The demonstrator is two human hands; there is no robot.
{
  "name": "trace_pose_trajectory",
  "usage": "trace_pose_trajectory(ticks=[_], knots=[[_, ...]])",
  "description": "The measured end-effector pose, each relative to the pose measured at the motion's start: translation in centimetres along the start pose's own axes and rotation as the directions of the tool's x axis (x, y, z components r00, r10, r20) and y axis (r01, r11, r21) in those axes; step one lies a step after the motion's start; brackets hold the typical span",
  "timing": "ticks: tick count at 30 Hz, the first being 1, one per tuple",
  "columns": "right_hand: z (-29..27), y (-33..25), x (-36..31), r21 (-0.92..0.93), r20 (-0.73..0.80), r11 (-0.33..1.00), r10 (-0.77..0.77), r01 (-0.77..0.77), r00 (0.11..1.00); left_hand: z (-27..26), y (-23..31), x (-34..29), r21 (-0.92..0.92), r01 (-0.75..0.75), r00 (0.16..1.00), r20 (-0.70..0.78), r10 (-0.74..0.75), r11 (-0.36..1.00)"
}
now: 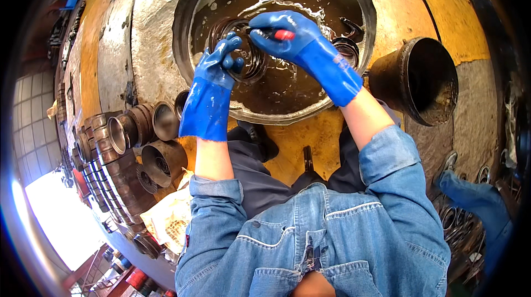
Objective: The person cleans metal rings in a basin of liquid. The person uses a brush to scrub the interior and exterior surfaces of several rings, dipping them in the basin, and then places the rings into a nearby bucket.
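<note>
Glossy and rubbery-looking on the gloves (pixel 208 103), smooth and plastic-like on the handle (pixel 285 35), wet-shining metal on the rings (pixel 258 67), rough, stained metal on the bucket (pixel 389 78), dull metal on the cylinders (pixel 172 156), matt denim on the jacket (pixel 365 228).

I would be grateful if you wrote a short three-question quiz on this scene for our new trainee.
1. True or false: both of the person's long gloves are yellow.
2. Which hand grips the red item? A) left; B) right.
3. Fill in the blank: the round basin, beside the dark open container, holds murky brown ____.

Key: 1. False, they are blue. 2. B, the right hand. 3. Liquid.
</note>
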State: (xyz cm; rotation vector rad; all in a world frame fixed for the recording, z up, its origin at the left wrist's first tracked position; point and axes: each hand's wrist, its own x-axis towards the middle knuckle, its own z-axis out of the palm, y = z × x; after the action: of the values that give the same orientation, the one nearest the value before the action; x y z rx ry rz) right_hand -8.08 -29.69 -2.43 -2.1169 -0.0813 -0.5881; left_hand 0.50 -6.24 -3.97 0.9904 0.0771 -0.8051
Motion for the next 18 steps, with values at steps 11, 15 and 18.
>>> trace_pose_trajectory(ticks=[11,15,18], knots=[[1.2,0.2,-1.0,-0.234,0.465,0.708,0.683,-0.666,0.563,4.3,-2.1,-0.7,0.260,-0.002,0.999,-0.040,0.013,0.966],[-0.4,0.7,-3.6,0.275,0.582,0.601,0.517,-0.750,0.627,4.8,-2.6,-0.8,0.234,-0.023,1.000,0.001,0.024,0.972],[-0.5,2.2,-5.8,0.579,0.488,0.579,0.318,-0.574,0.813,5.2,-3.5,0.2,0.245,-0.044,0.999,0.037,0.036,0.969]])
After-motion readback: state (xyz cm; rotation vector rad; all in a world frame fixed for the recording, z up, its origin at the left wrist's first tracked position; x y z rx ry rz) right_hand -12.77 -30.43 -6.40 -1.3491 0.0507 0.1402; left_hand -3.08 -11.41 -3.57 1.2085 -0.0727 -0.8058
